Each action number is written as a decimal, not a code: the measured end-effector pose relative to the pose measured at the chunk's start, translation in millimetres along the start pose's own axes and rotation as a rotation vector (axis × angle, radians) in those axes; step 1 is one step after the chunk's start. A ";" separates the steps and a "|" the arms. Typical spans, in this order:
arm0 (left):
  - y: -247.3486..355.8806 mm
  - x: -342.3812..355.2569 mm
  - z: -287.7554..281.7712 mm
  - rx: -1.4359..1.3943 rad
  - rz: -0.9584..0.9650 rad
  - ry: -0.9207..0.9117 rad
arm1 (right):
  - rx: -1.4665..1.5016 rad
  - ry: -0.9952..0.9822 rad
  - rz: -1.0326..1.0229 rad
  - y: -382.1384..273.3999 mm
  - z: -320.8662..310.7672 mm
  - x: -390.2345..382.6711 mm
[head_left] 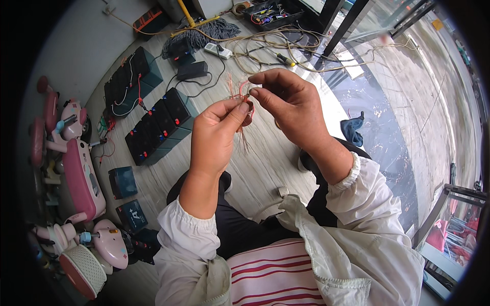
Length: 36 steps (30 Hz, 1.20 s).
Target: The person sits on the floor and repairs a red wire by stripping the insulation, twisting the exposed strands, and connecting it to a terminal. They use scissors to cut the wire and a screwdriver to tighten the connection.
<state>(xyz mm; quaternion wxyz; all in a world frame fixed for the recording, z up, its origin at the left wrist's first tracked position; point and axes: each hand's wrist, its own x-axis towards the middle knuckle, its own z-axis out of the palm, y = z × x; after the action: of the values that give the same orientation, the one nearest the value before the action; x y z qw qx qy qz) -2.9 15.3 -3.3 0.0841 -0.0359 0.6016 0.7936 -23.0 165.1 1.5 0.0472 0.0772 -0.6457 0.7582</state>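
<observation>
In front of me at the middle of the view, my left hand (pixel 222 122) pinches a tangle of red wire (pixel 240 94) with frayed copper-coloured strands fanning out above and below the fingers. My right hand (pixel 288 109) is just to the upper right, its thumb and index finger at the wire's upper part, the index arched over it; the exact point of contact is small and partly hidden. Beyond my hands, rows of black batteries (pixel 159 120) with red and blue terminals stand on the pale floor (pixel 265 163), some joined by leads.
Pink children's ride-on toys (pixel 84 178) line the left. At the back lie a grey mop (pixel 206 33), a power strip (pixel 218 50), coiled cables (pixel 286 38), a screwdriver (pixel 283 58) and a tool box (pixel 270 15). A dark cloth (pixel 352 130) lies right, near a glass door and display case (pixel 449 229).
</observation>
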 end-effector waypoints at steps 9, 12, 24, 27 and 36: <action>-3.7 3.2 -2.4 0.008 0.023 0.023 | -0.570 0.054 -0.340 -7.2 -1.3 -5.6; -3.8 3.3 -2.3 0.013 0.028 0.039 | -0.627 0.030 -0.317 -9.0 -2.0 -7.2; -1.7 0.6 1.3 0.104 0.037 0.056 | -0.479 0.035 -0.212 -7.8 -2.1 -5.3; -0.9 0.6 0.1 0.038 0.010 0.044 | -0.557 0.025 -0.175 -9.7 -2.5 -4.4; 2.4 -5.7 -1.0 -0.014 -0.189 -0.040 | -0.897 0.277 -0.435 -1.9 -27.3 34.8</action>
<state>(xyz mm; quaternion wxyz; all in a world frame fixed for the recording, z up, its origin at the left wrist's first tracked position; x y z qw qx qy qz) 2.2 13.2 -0.3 0.1701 -0.0772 0.5880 0.7870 -58.5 191.4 5.3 0.3173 0.0808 -0.8641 0.3824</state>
